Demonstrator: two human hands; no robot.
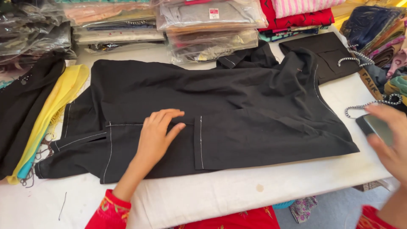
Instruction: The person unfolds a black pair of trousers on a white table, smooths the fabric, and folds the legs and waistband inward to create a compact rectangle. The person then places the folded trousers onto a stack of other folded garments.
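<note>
A black cloth garment with white stitching (237, 106) lies spread across the white tabletop (220, 191), filling mid-frame. The left hand (157, 136) rests flat and open on its lower centre. At the right edge, clear of the garment, the right hand (392, 142) grips a dark phone (374, 127).

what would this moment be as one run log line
left hand: flat on black garment | right hand: holding phone | table: white
</note>
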